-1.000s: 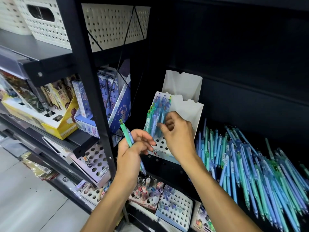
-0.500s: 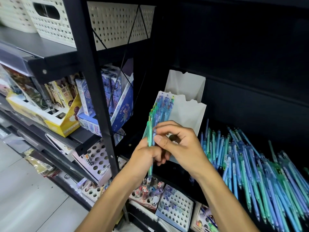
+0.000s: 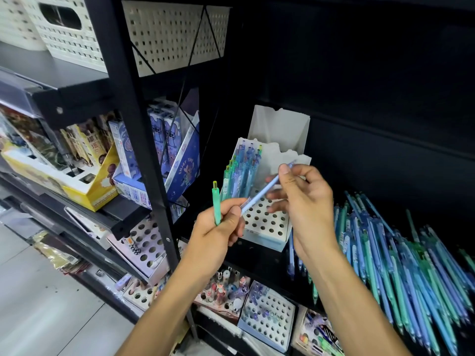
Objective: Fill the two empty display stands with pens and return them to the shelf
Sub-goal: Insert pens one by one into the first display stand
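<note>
Two hands work before the shelf: the left hand (image 3: pixel 218 227) grips a green plastic pen (image 3: pixel 216 201); the right hand (image 3: pixel 303 199) pinches a pale blue pen (image 3: pixel 259 195) drawn from it. Step in hand: filling the white perforated cardboard display stand (image 3: pixel 267 224), which holds pens only in its left rows. Next, the tip needs aligning with an empty hole. Loose blue and green pens (image 3: pixel 401 255) lie piled on the black shelf (image 3: pixel 257 258), right.
</note>
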Available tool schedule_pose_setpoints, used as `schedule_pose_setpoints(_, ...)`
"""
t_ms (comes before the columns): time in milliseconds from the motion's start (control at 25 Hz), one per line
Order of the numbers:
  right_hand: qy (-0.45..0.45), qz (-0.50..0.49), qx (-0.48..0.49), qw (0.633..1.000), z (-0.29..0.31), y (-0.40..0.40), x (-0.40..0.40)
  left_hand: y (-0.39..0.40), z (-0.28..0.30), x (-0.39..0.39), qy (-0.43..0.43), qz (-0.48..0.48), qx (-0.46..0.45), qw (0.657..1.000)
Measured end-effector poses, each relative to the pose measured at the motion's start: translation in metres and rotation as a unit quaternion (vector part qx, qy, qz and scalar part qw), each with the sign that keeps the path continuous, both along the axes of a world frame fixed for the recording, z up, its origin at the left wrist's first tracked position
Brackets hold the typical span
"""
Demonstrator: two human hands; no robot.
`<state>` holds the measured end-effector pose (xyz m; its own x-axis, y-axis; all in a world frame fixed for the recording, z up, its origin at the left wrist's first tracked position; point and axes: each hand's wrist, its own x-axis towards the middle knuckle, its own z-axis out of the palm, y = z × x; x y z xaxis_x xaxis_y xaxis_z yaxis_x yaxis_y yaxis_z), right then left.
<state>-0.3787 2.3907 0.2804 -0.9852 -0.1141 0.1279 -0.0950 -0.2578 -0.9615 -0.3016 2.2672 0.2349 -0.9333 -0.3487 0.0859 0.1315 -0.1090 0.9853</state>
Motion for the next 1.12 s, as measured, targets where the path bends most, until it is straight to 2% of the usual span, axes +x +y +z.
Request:
schedule_pose_setpoints(40,0.043,-0.066,0.052,0.996,-0.005,0.002,0.002,0.001,0.0,0.0,0.004,0.021,-0.005,1.0)
schedule_pose_setpoints(80,0.124,-0.135,0.129,0.975,-0.011,0.005,0.005,0.001,0.001,0.0,0.008,0.035,-0.012,0.999)
schedule_pose_setpoints(120,0.225,-0.174,0.215,0.934,-0.015,0.008,0.009,0.0,0.002,-0.001,0.011,0.044,-0.023,0.999)
schedule_pose_setpoints(200,0.405,-0.134,0.372,0.825,-0.023,0.008,0.015,-0.003,0.003,0.0,0.018,0.048,-0.053,0.997)
schedule_pose_setpoints(280,0.514,-0.06,0.486,0.704,-0.03,0.004,0.009,-0.002,0.005,0.001,0.031,0.035,-0.062,0.997)
schedule_pose_setpoints(320,0.536,-0.048,0.508,0.672,-0.031,0.003,0.006,-0.001,0.007,0.002,0.034,0.026,-0.054,0.998)
schedule_pose_setpoints(360,0.544,-0.048,0.512,0.663,-0.031,0.002,0.001,0.0,0.008,0.003,0.037,0.022,-0.043,0.998)
schedule_pose_setpoints(400,0.544,-0.054,0.499,0.672,-0.03,0.002,-0.003,-0.001,0.008,0.004,0.042,0.025,-0.039,0.998)
schedule_pose_setpoints(440,0.527,-0.069,0.475,0.702,-0.028,0.003,-0.004,-0.004,0.008,0.005,0.052,0.039,-0.045,0.997)
schedule_pose_setpoints(560,0.355,-0.105,0.321,0.872,-0.019,0.007,-0.001,-0.015,0.002,0.004,0.077,0.133,-0.071,0.986)
schedule_pose_setpoints(600,0.308,-0.109,0.274,0.905,-0.015,0.006,0.001,-0.018,0.0,0.003,0.068,0.156,-0.076,0.982)
schedule_pose_setpoints(720,0.218,-0.087,0.17,0.957,-0.011,-0.002,0.003,-0.023,-0.009,-0.003,0.022,0.153,-0.107,0.982)
schedule_pose_setpoints(840,0.155,-0.053,0.162,0.973,-0.022,-0.013,-0.004,-0.023,-0.018,-0.01,-0.01,0.1,-0.114,0.988)
schedule_pose_setpoints(1120,0.158,0.015,0.285,0.945,-0.041,-0.024,-0.018,-0.018,-0.025,-0.01,-0.017,0.069,-0.103,0.992)
